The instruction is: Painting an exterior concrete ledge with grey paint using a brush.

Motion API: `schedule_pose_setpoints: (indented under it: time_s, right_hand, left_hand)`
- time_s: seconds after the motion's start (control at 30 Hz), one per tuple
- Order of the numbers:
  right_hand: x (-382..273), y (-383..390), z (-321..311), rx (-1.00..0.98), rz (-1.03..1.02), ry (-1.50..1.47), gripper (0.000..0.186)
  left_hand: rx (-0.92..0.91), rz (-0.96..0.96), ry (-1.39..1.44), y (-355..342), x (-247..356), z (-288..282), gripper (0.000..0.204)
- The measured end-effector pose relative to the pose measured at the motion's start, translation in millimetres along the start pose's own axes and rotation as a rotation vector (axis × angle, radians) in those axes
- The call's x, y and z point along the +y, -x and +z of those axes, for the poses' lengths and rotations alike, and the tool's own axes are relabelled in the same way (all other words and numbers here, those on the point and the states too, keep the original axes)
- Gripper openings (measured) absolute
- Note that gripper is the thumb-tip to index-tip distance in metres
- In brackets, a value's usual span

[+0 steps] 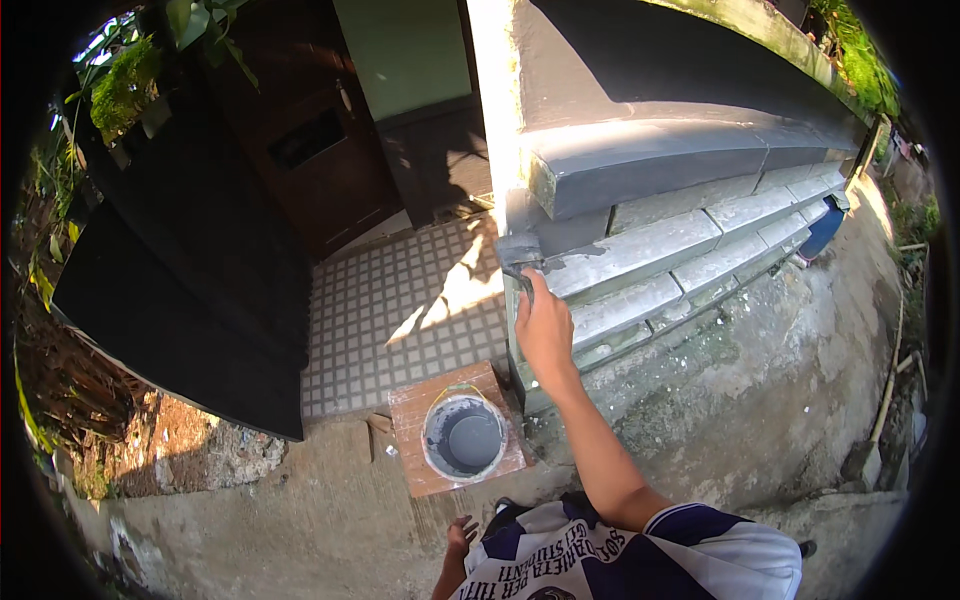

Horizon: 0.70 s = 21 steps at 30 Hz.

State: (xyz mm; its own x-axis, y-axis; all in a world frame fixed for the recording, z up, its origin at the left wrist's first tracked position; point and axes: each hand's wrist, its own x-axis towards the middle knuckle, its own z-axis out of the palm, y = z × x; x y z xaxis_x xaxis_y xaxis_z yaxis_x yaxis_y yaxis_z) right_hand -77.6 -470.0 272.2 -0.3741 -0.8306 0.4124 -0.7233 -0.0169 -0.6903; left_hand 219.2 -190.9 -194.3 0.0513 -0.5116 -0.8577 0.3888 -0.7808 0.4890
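My right hand [543,325] is closed on the handle of a grey-coated paint roller [517,250]. The roller head is at the left end of a stepped block ledge [640,245], beside a patch of dark grey coating under the upper ledge. My left hand [459,535] hangs low, its fingers slightly curled and apart, holding nothing. Above it, a white bucket [465,440] of grey paint, with a thin handle, stands on a square wooden board [412,420].
A tiled porch floor [355,350] leads to a brown door [300,120], with a dark panel [180,320] on the left. Stained concrete ground [700,400] borders the steps. A blue object [822,232] leans at their far end; a bamboo pole [885,400] lies along the right, near plants.
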Motion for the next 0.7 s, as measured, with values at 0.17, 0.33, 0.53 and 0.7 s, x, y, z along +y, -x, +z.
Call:
schedule_pose_setpoints:
  time_s: [0.17,0.33,0.53,0.7]
  right_hand:
    - [18.2,-5.2,5.7,0.170,-0.108,-0.087,0.034]
    - [51.8,-2.1,30.7,0.080,-0.188,0.174,0.043]
    - [55.6,12.1,14.3,0.048,-0.161,-0.067,0.037]
    - [68.5,2.9,13.2,-0.006,-0.166,0.038,0.037]
  left_hand:
    - [-0.007,0.005,-0.046,11.8,-5.4,29.3,0.042]
    - [0.010,0.010,-0.008,21.7,-31.9,54.3,0.042]
    - [0.103,0.008,0.141,27.9,-81.3,76.4,0.036]
    - [0.148,0.002,0.231,28.3,-119.0,81.3,0.037]
